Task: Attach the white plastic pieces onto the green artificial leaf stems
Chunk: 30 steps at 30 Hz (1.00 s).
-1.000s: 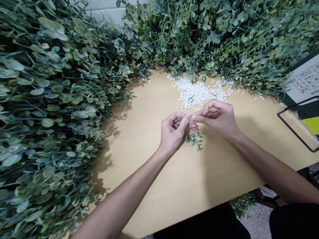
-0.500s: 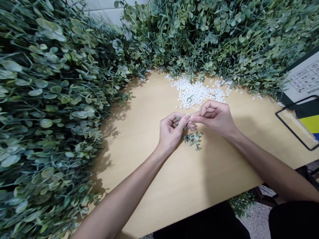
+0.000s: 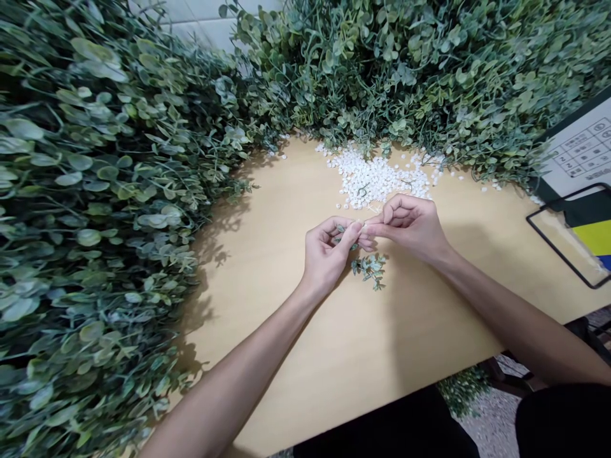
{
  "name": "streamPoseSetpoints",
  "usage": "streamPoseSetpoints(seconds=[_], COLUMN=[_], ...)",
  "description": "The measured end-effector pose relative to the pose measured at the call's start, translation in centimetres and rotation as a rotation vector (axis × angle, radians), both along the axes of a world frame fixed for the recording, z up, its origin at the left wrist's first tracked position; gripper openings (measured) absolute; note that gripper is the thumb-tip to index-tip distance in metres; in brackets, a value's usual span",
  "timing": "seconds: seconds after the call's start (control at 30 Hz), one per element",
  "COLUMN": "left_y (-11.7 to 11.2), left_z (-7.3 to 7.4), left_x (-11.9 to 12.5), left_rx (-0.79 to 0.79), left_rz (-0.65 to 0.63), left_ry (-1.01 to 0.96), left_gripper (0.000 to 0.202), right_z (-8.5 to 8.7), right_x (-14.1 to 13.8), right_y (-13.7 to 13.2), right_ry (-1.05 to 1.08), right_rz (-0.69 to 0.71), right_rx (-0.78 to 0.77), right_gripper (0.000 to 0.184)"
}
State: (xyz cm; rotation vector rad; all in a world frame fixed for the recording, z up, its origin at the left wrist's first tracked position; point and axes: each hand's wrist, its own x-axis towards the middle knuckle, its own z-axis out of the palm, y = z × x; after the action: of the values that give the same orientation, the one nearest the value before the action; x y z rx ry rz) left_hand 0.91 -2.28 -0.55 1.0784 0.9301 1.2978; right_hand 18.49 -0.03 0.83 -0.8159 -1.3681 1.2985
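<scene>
My left hand (image 3: pixel 329 251) is closed on a sprig of artificial leaves (image 3: pixel 370 267), whose leafy ends hang below and show between the fingers. My right hand (image 3: pixel 413 222) meets it fingertip to fingertip. Its thumb and forefinger pinch a tiny white piece (image 3: pixel 363 225), which looks like one of the small white beads, against the sprig's stem end. The fingers hide most of that piece. Just beyond both hands lies a loose heap of small white beads (image 3: pixel 375 178) on the wooden table (image 3: pixel 286 356).
Thick artificial foliage (image 3: pixel 95 210) is piled along the left side, and more greenery (image 3: pixel 405 70) lines the back. At the right a printed box (image 3: pixel 585 152) stands tilted, with a black wire frame (image 3: pixel 563 251) by it. Below the front edge sits more foliage (image 3: pixel 463 388).
Almost nothing differs. Both hands keep the same pinch at the same spot, with the right hand shifted very slightly left.
</scene>
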Motion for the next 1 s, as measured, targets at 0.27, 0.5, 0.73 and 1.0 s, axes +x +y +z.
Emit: streamPoseSetpoints(seconds=[0.27,0.5,0.73,1.0], left_y=[0.0,0.3,-0.4,-0.4], left_z=[-0.2,-0.6,0.3,0.1], left_x=[0.2,0.2,0.6,0.7], left_rx=[0.039,0.027,0.057,0.071], left_rz=[0.050,0.138,0.054,0.002], left_ry=[0.003,-0.024,0.089,0.158], left_gripper=[0.029,0.032,0.047,0.043], right_z=[1.4,2.4,1.9,2.0], right_x=[1.5,2.8,2.9,3.2], right_y=[0.4,0.7,1.2,1.9], right_ry=[-0.078,-0.314,-0.185,-0.106], right_rz=[0.031,0.373,0.157,0.003], right_rx=[0.010,0.012,-0.039,-0.012], right_gripper=[0.043,0.035,0.039,0.042])
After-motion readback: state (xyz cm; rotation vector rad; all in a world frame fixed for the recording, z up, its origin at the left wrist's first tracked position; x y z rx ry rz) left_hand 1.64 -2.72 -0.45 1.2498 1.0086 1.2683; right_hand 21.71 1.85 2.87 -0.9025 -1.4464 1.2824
